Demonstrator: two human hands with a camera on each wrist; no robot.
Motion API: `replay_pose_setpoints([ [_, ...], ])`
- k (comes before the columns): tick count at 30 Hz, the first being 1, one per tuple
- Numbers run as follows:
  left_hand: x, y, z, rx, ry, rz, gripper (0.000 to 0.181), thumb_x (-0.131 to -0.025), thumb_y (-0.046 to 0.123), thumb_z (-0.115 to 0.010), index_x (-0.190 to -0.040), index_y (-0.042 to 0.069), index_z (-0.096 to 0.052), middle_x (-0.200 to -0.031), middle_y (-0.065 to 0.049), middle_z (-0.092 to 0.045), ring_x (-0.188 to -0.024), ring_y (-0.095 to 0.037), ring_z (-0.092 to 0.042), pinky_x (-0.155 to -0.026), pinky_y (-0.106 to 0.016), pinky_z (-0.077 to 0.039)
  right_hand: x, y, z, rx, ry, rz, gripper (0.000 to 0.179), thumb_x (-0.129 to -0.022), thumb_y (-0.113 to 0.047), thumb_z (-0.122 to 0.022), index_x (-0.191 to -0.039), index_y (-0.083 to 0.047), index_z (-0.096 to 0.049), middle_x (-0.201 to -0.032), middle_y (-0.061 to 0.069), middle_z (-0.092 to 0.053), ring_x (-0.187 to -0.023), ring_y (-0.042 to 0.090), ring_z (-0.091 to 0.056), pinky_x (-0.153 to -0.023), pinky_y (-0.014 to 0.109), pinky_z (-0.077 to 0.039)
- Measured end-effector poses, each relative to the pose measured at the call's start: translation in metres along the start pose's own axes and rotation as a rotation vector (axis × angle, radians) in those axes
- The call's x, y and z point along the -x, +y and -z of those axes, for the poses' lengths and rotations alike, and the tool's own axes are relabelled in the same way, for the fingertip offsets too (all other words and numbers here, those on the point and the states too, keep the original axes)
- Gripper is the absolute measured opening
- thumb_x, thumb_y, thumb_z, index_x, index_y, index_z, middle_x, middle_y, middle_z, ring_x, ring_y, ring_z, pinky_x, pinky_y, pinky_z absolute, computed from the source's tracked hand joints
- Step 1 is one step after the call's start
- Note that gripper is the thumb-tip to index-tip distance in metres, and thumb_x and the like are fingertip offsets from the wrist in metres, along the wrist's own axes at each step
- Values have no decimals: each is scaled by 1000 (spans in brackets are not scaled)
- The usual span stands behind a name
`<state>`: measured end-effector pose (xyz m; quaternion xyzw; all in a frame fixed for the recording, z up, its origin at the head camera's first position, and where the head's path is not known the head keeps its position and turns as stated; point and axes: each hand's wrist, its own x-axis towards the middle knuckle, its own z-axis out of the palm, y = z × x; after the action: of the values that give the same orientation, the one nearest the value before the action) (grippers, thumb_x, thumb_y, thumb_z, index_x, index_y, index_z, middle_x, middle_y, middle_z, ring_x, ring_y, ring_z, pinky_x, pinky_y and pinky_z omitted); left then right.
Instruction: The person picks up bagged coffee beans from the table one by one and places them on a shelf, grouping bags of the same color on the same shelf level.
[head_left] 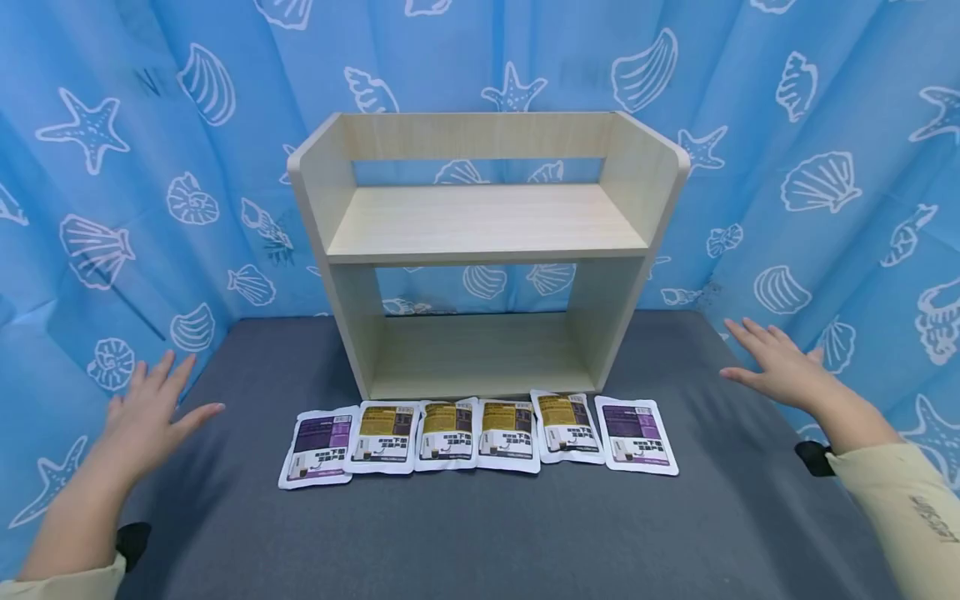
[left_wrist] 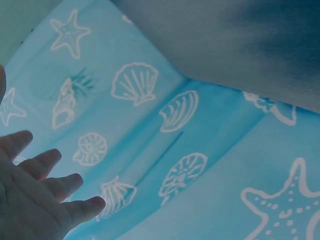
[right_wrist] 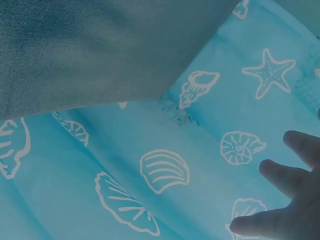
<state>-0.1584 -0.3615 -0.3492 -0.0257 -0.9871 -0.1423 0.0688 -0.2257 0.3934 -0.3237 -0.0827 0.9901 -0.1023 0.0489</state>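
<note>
My left hand (head_left: 146, 417) hovers over the left side of the table with fingers spread, holding nothing. On the other side my right hand (head_left: 783, 371) is likewise raised, its fingers straight and spread. Between them a row of flat pouches lies in front of a shelf. A purple-labelled pouch (head_left: 318, 447) is at the left end, nearest my left hand. Another purple-labelled pouch (head_left: 636, 435) ends the row at the right. Several gold-labelled pouches lie between, one of them (head_left: 567, 425) slightly tilted and set further back. In the wrist views both hands show spread fingers against the curtain.
A pale wooden two-tier shelf (head_left: 487, 254) stands at the back of the grey table (head_left: 480, 533), just behind the pouches. A blue curtain (head_left: 247, 208) with white shells and starfish hangs around the back and sides.
</note>
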Motion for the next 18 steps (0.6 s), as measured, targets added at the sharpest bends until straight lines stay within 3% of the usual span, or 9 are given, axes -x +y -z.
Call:
replay_pose_setpoints([
  [5,0,13,4,67,79,8,84,-100,48,-47,-151,-8,-10,-151,-39,-6,-138,-56,3,-102,-76,-7,5,-5,0,-70,38,15,88,-98,-45,-54,-152,4,-4,-149,41,-5,-132,63,-4,-89,87,-3],
  [10,0,34,8,207,138,60,78,-102,46,-43,-153,-4,-9,-153,-36,-8,-139,-54,-7,-105,-72,-11,10,-14,-3,-175,56,9,84,-101,-39,-51,-150,8,-2,-147,44,-7,-132,62,-9,-98,76,-18],
  [18,-1,59,15,440,217,121,70,-104,41,-42,-154,0,-15,-153,-34,-16,-139,-54,-13,-103,-74,-18,20,-21,-8,-283,65,-69,82,-103,-42,-45,-150,8,0,-145,45,-11,-126,66,-18,-93,76,-27],
])
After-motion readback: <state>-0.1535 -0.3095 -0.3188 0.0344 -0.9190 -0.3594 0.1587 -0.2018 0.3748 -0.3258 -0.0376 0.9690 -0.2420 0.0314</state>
